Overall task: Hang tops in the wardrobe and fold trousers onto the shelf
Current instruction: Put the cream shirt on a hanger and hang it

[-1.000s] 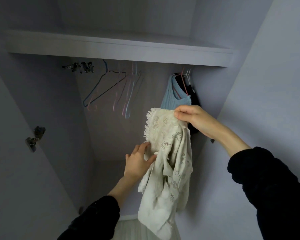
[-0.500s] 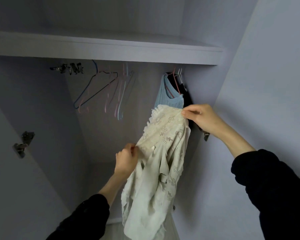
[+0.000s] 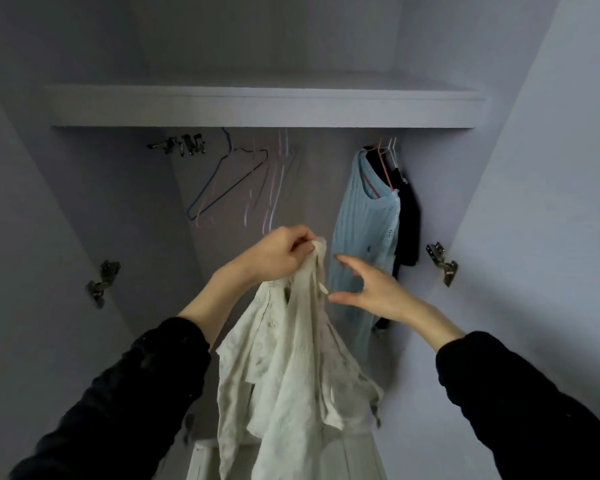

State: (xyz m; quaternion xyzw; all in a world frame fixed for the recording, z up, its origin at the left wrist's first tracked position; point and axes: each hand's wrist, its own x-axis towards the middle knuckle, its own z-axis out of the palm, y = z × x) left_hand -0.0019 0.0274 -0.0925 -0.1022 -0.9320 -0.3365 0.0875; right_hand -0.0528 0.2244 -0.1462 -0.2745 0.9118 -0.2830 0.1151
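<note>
Metal door hinges sit on the side walls, one at the left (image 3: pixel 99 284) and one at the right (image 3: pixel 442 263). A cluster of metal clips (image 3: pixel 181 147) hangs below the far upper left, against the pale lilac back wall (image 3: pixel 312 188).

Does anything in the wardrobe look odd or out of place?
Nothing damaged. The white top has no hanger in view; it hangs bunched from the left hand. The right hand is open beside it.

Dim, flat light; soft focus, wide-angle bending at the edges.
</note>
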